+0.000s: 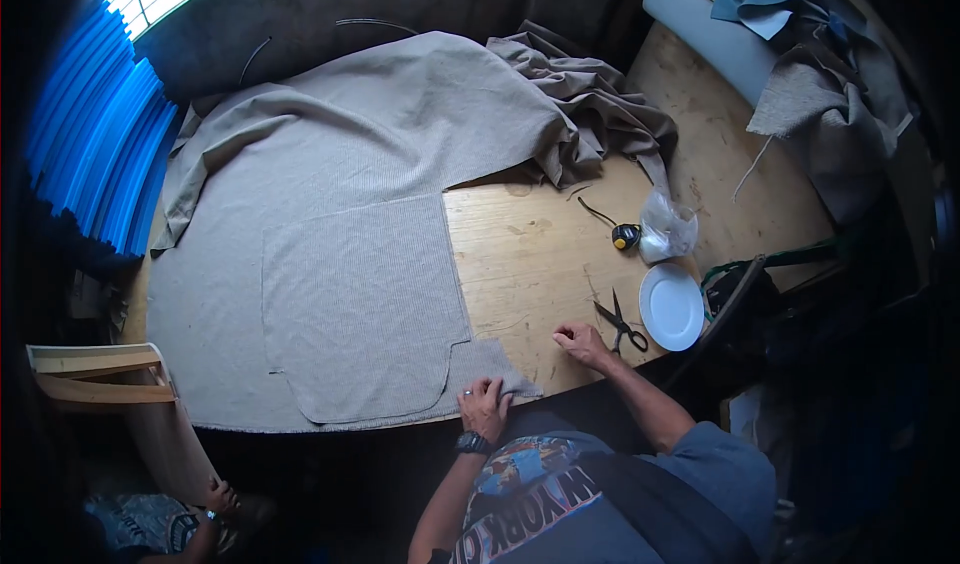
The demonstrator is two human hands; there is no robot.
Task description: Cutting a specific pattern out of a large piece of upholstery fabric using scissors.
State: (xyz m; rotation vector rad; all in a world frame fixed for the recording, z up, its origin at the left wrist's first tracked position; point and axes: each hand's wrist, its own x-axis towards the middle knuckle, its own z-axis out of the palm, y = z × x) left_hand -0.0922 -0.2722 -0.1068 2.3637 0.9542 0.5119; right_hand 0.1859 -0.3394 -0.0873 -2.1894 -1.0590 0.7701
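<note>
A large beige-grey woven fabric (350,274) is spread over the wooden table, with outlines marked on it. My left hand (485,409), with a ring and a dark wristwatch, rests on the fabric's near right corner, fingers laid over the cloth near the table edge. My right hand (585,347) is over the bare wood to the right, fingers curled together; whatever they may hold is too small to make out. Just right of it lies a pair of dark scissors (622,326), blades pointing away from me.
A white plate (671,308), a clear plastic bag (667,226) and a black-yellow tape measure (625,236) sit at right. Bunched fabric (600,109) lies at the back. Blue corrugated sheets (95,144) stand at left. Another person's hand (221,497) holds a wooden frame (170,434) at lower left.
</note>
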